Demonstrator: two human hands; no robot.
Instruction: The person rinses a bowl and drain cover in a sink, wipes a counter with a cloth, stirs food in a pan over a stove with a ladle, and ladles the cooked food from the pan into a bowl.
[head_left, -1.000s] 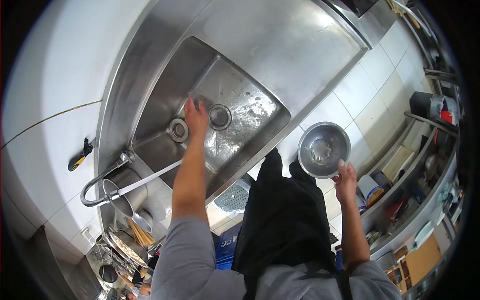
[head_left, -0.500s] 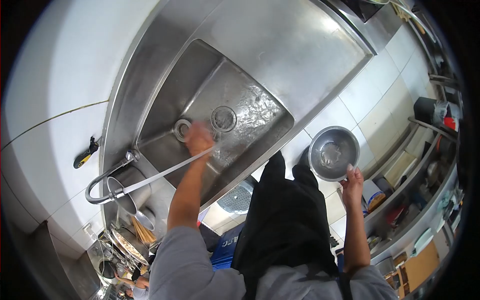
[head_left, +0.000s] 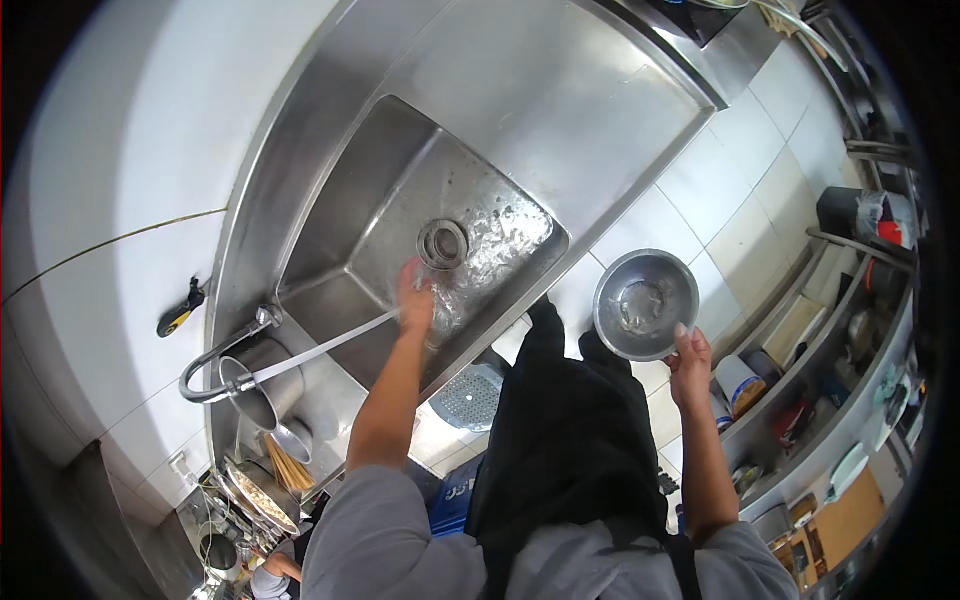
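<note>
My left hand is low in the steel sink, partly blurred, with its fingertips beside a round metal drain strainer at the drain. Whether the fingers touch or grip the strainer I cannot tell. A stream of water from the faucet runs across to that hand and splashes on the sink floor. My right hand grips the rim of a round metal bowl, thumb on the inside edge. The bowl is held outside the sink, above the floor, and shiny reflections show at its bottom.
A steel drainboard adjoins the sink. Metal pots stand behind the faucet. A yellow-black handled tool hangs on the wall. Loaded shelves stand on the right; a perforated grey stool is beneath the sink edge. Another person is at lower left.
The metal strainer has moved from near the sink's side wall to the drain. My left hand has shifted slightly right and down. My right hand still holds the bowl, now slightly further left in view.
</note>
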